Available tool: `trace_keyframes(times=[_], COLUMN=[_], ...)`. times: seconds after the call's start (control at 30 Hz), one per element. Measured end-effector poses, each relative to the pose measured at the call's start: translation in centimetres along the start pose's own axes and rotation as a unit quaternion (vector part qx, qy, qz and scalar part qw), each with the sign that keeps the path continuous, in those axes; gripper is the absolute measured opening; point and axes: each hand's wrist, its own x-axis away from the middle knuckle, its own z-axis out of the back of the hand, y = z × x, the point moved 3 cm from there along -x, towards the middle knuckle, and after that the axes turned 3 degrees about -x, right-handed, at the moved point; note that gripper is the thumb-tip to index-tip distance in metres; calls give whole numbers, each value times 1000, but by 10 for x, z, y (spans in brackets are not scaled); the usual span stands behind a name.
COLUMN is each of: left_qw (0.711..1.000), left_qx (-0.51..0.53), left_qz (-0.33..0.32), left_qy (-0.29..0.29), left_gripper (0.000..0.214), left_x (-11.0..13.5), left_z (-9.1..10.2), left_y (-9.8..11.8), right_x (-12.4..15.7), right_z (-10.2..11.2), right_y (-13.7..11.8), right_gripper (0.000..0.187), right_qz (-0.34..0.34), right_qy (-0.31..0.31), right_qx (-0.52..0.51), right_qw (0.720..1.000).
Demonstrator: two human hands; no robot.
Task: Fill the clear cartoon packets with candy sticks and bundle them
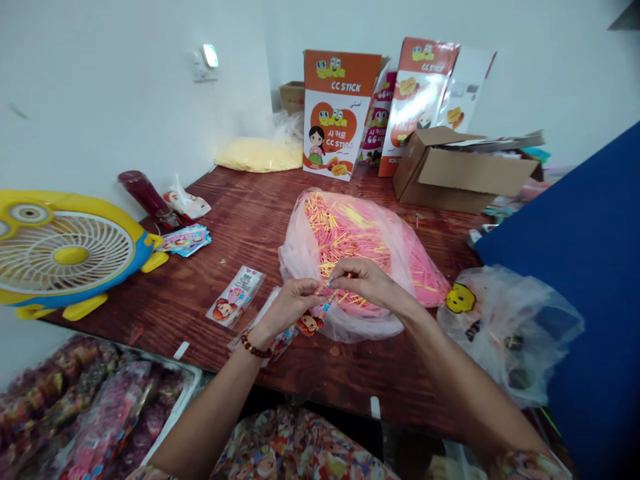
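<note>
Over the front of a big clear bag full of pink and yellow thin sticks, both my hands come together. My left hand is closed in a pinch at the upper end of a small clear plastic packet printed with a red-haired cartoon girl. My right hand pinches at the same upper end, fingertips close to the left ones; any stick between them is too small to make out. More such packets lie beneath my left wrist, and one flat packet rests to the left.
A yellow toy-shaped fan stands at the left, beside printed sachets, tissues and a dark red bottle. Behind are a CC Stick box and an open carton. A clear bag lies right, near a blue panel.
</note>
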Motion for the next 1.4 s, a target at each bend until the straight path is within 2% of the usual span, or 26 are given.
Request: trace_keyframes(times=[0.07, 0.17, 0.33, 0.47, 0.6, 0.7, 0.8, 0.9, 1.0, 1.1, 1.23, 1.33, 1.4], left_qw=[1000, 997, 992, 993, 990, 982, 960, 918, 889, 878, 861, 852, 830], left_qx=[28, 79, 96, 65, 43, -46, -194, -343, -413, -434, -466, -478, -504], left_qz=[4, 12, 86, 94, 88, 79, 76, 50, 15, 3, -6, -13, 0], left_qy=[3, 9, 9, 43, 99, 167, 189, 191, 199, 200, 205, 213, 240], left_gripper=[23, 25, 30, 30, 31, 29, 28, 26, 29, 30, 30, 32, 32], left_x=[0, 2, 16, 34, 56, 76, 94, 104, 105, 101, 96, 92, 86], left_z=[-1, -2, 7, 28, 66, 99, 119, 122, 118, 117, 119, 128, 140], left_y=[0, 5, 5, -3, -6, -12, -26, -43, -54, -59, -60, -58, -55], right_x=[-1, -2, -2, -10, -26, -38, -42, -39, -33, -28, -24, -20, -15], right_z=[4, 9, 2, -21, -52, -80, -105, -121, -129, -132, -134, -132, -125], right_y=[3, 6, 9, 11, 12, 17, 23, 33, 44, 50, 46, 33, 23], right_gripper=[14, 16, 16, 16, 12, 11, 12, 16, 22, 25, 25, 26, 25], right_qz=[-18, -37, -51, -70, -52, -43, -51, -93, -121, -114, -96, -89, -97], right_qy=[14, 68, 126, 98, 86, 47, -14, -64, -96, -98, -90, -84, -74], right_qx=[-11, -22, -53, -79, -57, 6, 126, 276, 383, 423, 449, 442, 422], right_qw=[1000, 997, 989, 990, 993, 998, 991, 954, 911, 893, 884, 889, 898])
